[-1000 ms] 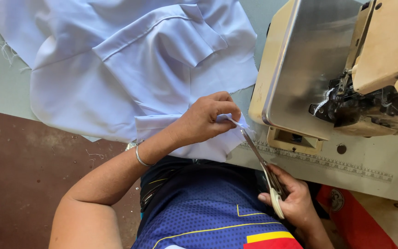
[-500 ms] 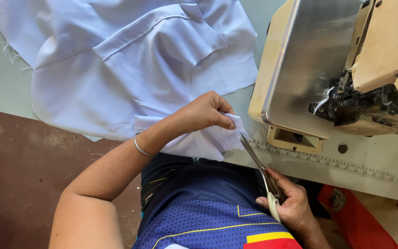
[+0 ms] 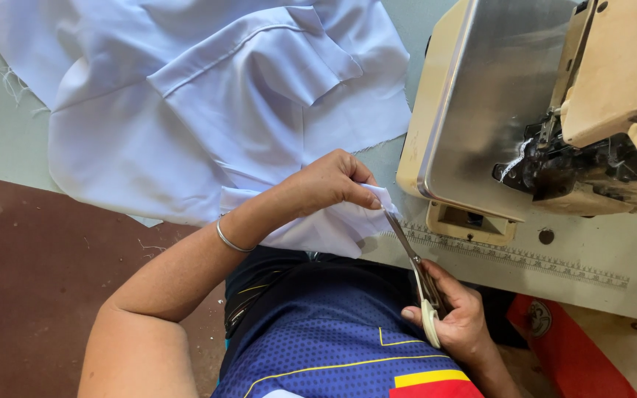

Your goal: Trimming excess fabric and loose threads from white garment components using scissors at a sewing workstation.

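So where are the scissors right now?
The scissors are in the right hand, low and right of centre, blade tips at the white cloth pinched by the left hand.

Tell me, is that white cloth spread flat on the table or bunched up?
Bunched up. The white cloth lies in folds and overlapping layers, and the left hand pinches one corner up at the tips of the scissors.

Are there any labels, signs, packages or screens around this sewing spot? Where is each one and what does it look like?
No packages, signs or screens show.
Measuring strip: a long pale ruler band with fine marks, along the table's front edge beside the sewing machine.
Round emblem: a small pale disc on the red panel below the table, right of the right hand; its details are too small to tell.
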